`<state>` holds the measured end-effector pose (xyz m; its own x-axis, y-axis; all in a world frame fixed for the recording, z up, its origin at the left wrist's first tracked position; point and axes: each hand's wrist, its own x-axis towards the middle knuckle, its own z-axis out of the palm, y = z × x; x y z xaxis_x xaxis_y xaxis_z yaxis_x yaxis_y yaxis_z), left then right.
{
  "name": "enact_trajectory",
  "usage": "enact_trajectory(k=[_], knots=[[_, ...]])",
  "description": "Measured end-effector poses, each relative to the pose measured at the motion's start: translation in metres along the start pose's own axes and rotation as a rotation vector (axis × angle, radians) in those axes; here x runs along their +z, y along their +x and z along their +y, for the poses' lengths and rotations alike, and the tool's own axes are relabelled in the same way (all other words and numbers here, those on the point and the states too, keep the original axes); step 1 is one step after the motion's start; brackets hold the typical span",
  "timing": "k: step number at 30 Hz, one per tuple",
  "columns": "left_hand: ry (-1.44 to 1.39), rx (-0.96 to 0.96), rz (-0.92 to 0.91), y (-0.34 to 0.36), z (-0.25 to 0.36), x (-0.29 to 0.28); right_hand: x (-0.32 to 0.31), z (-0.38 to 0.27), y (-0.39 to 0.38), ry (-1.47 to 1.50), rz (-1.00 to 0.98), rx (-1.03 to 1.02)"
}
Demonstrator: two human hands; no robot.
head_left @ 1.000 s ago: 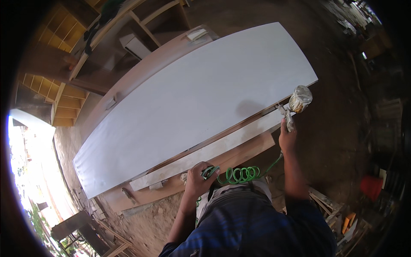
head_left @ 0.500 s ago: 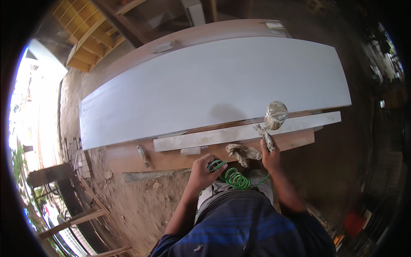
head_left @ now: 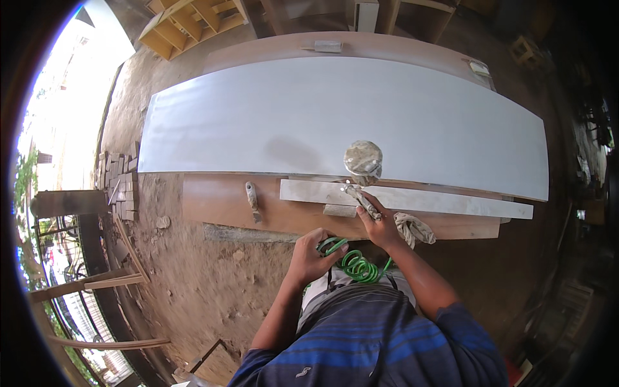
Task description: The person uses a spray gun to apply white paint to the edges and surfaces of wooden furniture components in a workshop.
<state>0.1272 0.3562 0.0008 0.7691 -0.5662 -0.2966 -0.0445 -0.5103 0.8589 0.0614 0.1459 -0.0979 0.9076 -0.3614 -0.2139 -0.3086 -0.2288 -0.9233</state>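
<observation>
My right hand (head_left: 382,227) is closed around the handle of a paint-spattered spray gun (head_left: 363,164), its round cup above the near edge of a large white panel (head_left: 387,109). From the gun a green coiled air hose (head_left: 361,266) runs back toward my body. Loops of that hose are gripped in my left hand (head_left: 313,258), in front of my waist. A narrow white board (head_left: 445,200) lies along the panel's near side, partly under the gun. Just right of my right wrist is a crumpled cloth (head_left: 414,229).
Brown boards (head_left: 213,200) lie under and around the white pieces. A small hand tool with a pale handle (head_left: 252,201) rests on the near one. Stacked bricks (head_left: 122,184) and wooden strips (head_left: 122,280) are at left. A yellow compartmented wooden unit (head_left: 187,27) stands far left.
My right hand has carried the spray gun leftward along the panel's near edge, past the cloth. My left hand still grips the hose. The whole view has shifted too.
</observation>
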Motion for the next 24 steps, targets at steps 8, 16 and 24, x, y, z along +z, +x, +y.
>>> enact_trajectory(k=[8,16,24], knots=[[-0.023,-0.033,0.038,-0.007,-0.008,-0.014,0.014,-0.012,0.008,0.091,-0.078,-0.059],[-0.002,0.025,0.005,0.006,0.000,0.009,-0.026,0.022,-0.024,0.036,0.170,0.021],[0.059,0.105,-0.134,0.038,0.033,0.057,-0.104,0.074,-0.064,0.042,0.549,0.106]])
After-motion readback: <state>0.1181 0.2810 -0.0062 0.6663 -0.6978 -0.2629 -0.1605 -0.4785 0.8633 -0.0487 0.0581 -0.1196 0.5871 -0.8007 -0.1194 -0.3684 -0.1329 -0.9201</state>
